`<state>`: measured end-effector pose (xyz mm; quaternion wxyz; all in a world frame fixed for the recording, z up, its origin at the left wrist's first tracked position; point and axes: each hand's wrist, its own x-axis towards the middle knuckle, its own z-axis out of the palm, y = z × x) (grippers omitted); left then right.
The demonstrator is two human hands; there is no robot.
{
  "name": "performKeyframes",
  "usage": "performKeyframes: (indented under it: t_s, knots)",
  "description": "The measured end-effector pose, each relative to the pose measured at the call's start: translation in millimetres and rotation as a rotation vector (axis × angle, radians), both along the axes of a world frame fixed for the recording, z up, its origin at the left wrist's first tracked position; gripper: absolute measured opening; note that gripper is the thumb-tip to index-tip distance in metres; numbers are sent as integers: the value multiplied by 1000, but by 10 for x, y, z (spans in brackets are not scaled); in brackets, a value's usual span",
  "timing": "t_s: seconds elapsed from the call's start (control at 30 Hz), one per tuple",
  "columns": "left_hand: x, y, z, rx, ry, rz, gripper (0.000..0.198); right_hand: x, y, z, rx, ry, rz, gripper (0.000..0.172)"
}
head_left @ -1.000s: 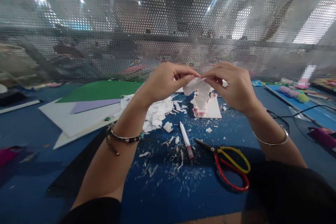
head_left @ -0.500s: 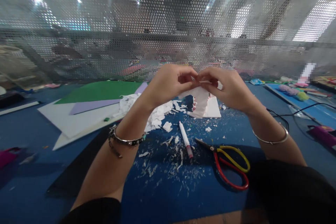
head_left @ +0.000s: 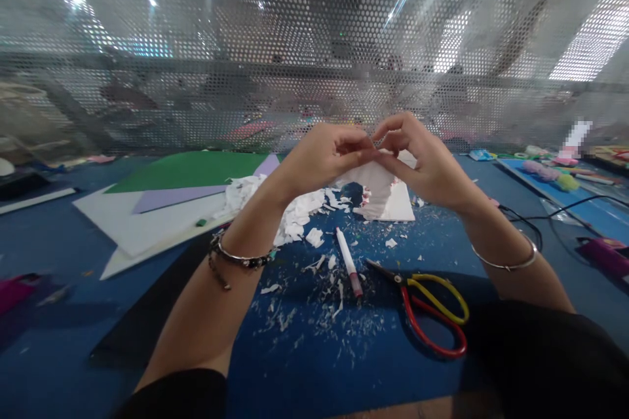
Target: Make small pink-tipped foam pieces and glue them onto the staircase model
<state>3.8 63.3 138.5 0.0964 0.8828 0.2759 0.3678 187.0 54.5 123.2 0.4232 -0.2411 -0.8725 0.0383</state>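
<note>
Between your fingers point(head_left: 354, 158) hangs a thin white sheet point(head_left: 377, 191), paper-like, matt and lightly creased. Your counter point(head_left: 314, 366) looks smooth, with a dull blue finish; the strip at its near edge point(head_left: 432, 407) looks like bare brown wood. Towards that edge, your scissors point(head_left: 400, 279) pair dark metal blades with glossy, plastic-looking red and yellow handles, and your pen point(head_left: 346, 258) is smooth white plastic. The scraps point(head_left: 295, 217) are matt paper, ragged-edged. To your left, the green sheet point(head_left: 187, 170) is flat and matt. Beyond the far edge stands a shiny perforated metal screen point(head_left: 314, 46). Your right bangle point(head_left: 508, 268) is polished metal; your sleeve point(head_left: 545, 353) is matt black cloth.
</note>
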Motion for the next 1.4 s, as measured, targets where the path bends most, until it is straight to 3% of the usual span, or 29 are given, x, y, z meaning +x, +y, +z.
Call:
performKeyframes:
  t_s: [0.13,0.33,0.6,0.7,0.9,1.03,1.2,1.4]
  knots:
    - [27,35,-44,-26,-168,29,28,-20,59,-11,-99,119,23,26]
    - [42,52,-50,-104,-231,28,23,-51,157,-32,-287,277,76,14]
    - [-8,94,-62,-376,-233,-107,18,-50,79,-14,-169,174,19,3]
    - [2,100,-70,-326,-246,-97,19,-37,76,-5,-145,149,20,6]
    - [34,49,-66,-76,-213,-30,22,36,78,20,-62,126,-11,17]
    - [50,39,-84,-161,-155,-98,21,99,23,11,-48,49,-43,13]
    - [93,71,-167,-399,-25,-210,28,119,-85,-112,-61,1,-72,6]
    - [-32,-143,-269,-458,75,-142,19,47,-282,-365,-44,46,-41,7]
